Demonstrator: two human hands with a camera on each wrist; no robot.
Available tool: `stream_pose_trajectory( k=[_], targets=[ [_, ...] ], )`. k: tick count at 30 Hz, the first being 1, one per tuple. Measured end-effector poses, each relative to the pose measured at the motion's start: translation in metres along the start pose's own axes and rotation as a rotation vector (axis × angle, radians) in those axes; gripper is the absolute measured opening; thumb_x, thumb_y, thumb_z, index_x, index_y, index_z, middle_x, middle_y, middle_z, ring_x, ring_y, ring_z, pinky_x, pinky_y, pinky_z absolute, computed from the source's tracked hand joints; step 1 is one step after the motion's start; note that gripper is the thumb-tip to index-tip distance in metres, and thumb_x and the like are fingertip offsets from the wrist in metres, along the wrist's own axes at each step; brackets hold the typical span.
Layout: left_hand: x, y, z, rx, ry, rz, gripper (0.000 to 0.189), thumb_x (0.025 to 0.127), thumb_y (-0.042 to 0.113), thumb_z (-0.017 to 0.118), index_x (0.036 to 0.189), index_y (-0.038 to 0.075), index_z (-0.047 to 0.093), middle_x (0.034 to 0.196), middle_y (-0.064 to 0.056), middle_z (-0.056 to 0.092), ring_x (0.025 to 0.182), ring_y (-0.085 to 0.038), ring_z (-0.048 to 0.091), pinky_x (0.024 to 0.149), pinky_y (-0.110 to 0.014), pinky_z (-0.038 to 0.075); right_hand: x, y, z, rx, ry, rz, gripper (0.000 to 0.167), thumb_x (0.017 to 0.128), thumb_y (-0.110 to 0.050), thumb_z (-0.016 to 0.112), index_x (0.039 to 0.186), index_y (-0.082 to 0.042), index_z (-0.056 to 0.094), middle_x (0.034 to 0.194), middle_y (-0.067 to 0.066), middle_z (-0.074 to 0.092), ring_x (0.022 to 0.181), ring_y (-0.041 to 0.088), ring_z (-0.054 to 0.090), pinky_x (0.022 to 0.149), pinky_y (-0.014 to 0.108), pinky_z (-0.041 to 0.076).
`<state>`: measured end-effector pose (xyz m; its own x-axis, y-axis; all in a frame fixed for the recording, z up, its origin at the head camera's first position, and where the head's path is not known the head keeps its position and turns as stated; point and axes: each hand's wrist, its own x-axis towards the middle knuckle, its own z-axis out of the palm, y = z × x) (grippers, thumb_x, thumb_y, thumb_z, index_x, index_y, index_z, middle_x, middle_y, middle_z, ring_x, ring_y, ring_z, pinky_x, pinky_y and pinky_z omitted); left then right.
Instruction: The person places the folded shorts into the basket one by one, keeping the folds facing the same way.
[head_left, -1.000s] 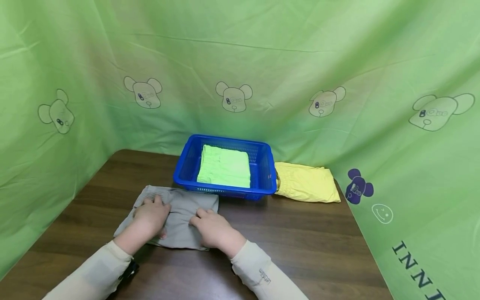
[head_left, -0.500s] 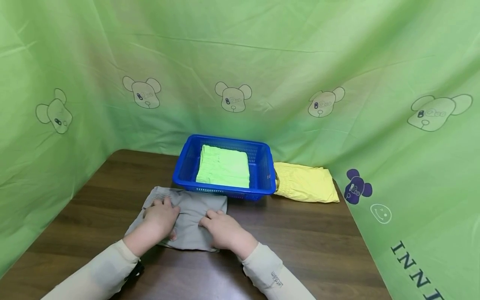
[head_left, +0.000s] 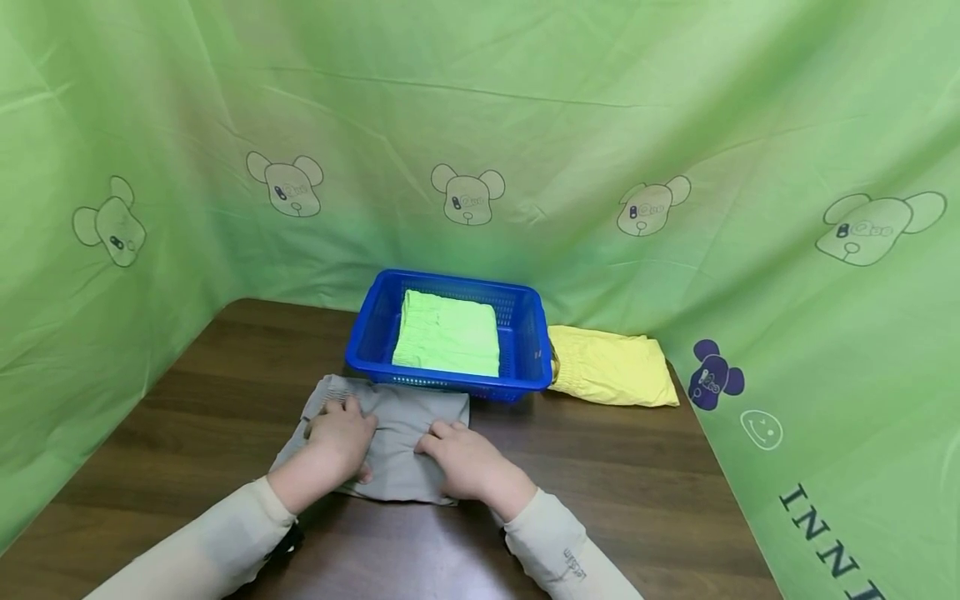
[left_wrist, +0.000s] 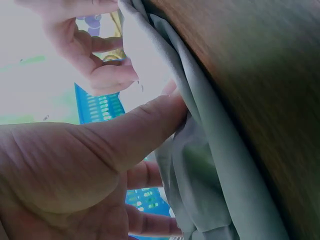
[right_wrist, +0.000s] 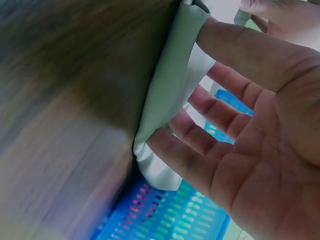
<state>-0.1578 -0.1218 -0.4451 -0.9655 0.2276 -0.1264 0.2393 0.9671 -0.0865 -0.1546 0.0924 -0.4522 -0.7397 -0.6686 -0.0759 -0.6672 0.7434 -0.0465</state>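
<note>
A grey folded garment (head_left: 399, 414) with a gathered elastic band at its left end lies flat on the table, just in front of the blue basket (head_left: 450, 382). My left hand (head_left: 337, 440) rests on its left part; in the left wrist view the thumb and fingertips touch the grey cloth (left_wrist: 200, 175) with the fingers spread. On the right part, my right hand (head_left: 468, 461) presses with its fingertips. The right wrist view has those fingers (right_wrist: 185, 155) fairly straight against the folded edge. Inside the basket lies a bright green folded garment (head_left: 450, 333).
A yellow folded garment (head_left: 615, 367) with a gathered end lies right of the basket, close against it. Green curtains (head_left: 570, 108) with bear-head prints enclose the brown wooden table (head_left: 615, 492) at the back and sides.
Both hands have slid to the right along the table, and the grey garment has moved with them beneath the fingers. The basket and the other garments have stayed in place.
</note>
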Motion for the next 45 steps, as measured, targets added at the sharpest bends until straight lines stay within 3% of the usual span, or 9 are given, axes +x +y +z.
stream_pose_trajectory(
  k=[5, 13, 19, 25, 34, 39, 45],
  targets=[
    [0.002, 0.002, 0.003, 0.024, 0.020, 0.037, 0.079, 0.059, 0.056, 0.095, 0.114, 0.007, 0.067, 0.104, -0.026, 0.051, 0.091, -0.045, 0.053, 0.056, -0.054, 0.056, -0.006, 0.007, -0.001, 0.006, 0.005, 0.001, 0.054, 0.074, -0.018, 0.089, 0.123, -0.025, 0.069, 0.113, -0.005, 0.059, 0.102, 0.016, 0.057, 0.087, 0.028, 0.053],
    [-0.002, 0.005, 0.009, -0.038, 0.099, 0.098, 0.080, 0.061, 0.061, 0.091, 0.117, 0.008, 0.070, 0.125, -0.029, 0.053, 0.103, -0.049, 0.053, 0.064, -0.057, 0.056, -0.019, 0.022, -0.002, 0.029, 0.009, -0.017, 0.054, 0.073, -0.016, 0.089, 0.124, -0.024, 0.070, 0.115, -0.005, 0.059, 0.104, 0.018, 0.060, 0.090, 0.030, 0.053],
    [-0.002, 0.016, 0.010, -0.049, 0.125, 0.125, 0.078, 0.064, 0.064, 0.087, 0.117, 0.009, 0.071, 0.126, -0.028, 0.054, 0.108, -0.049, 0.052, 0.068, -0.058, 0.056, -0.028, 0.032, -0.002, 0.060, 0.008, 0.002, 0.054, 0.071, -0.014, 0.090, 0.121, -0.023, 0.070, 0.114, -0.004, 0.059, 0.104, 0.021, 0.060, 0.090, 0.032, 0.053],
    [0.002, 0.025, 0.013, -0.046, 0.132, 0.131, 0.074, 0.067, 0.066, 0.085, 0.113, 0.010, 0.072, 0.115, -0.024, 0.055, 0.104, -0.045, 0.052, 0.067, -0.054, 0.055, -0.034, 0.042, 0.002, 0.074, 0.008, 0.013, 0.058, 0.068, -0.012, 0.090, 0.121, -0.024, 0.070, 0.115, -0.004, 0.059, 0.103, 0.021, 0.060, 0.090, 0.033, 0.053],
    [0.002, 0.036, 0.009, -0.051, 0.107, 0.193, 0.073, 0.071, 0.065, 0.082, 0.119, 0.010, 0.071, 0.122, -0.024, 0.055, 0.108, -0.043, 0.052, 0.067, -0.051, 0.056, -0.050, 0.057, 0.001, 0.121, 0.007, 0.011, 0.056, 0.069, -0.007, 0.086, 0.120, -0.021, 0.071, 0.115, -0.004, 0.060, 0.104, 0.022, 0.060, 0.092, 0.035, 0.053],
    [0.000, 0.039, 0.005, -0.102, 0.098, 0.231, 0.072, 0.072, 0.061, 0.084, 0.119, 0.009, 0.070, 0.119, -0.025, 0.054, 0.107, -0.044, 0.052, 0.066, -0.050, 0.056, -0.056, 0.064, 0.001, 0.145, 0.016, 0.008, 0.057, 0.068, -0.005, 0.085, 0.121, -0.020, 0.071, 0.116, -0.004, 0.061, 0.109, 0.022, 0.060, 0.094, 0.036, 0.053],
    [0.002, 0.034, -0.001, -0.193, 0.071, 0.260, 0.072, 0.074, 0.059, 0.084, 0.124, 0.010, 0.069, 0.126, -0.027, 0.056, 0.113, -0.047, 0.052, 0.077, -0.055, 0.057, -0.059, 0.068, 0.001, 0.178, 0.003, 0.011, 0.057, 0.069, -0.007, 0.087, 0.123, -0.020, 0.070, 0.119, -0.003, 0.061, 0.112, 0.023, 0.059, 0.095, 0.037, 0.052]
  ],
)
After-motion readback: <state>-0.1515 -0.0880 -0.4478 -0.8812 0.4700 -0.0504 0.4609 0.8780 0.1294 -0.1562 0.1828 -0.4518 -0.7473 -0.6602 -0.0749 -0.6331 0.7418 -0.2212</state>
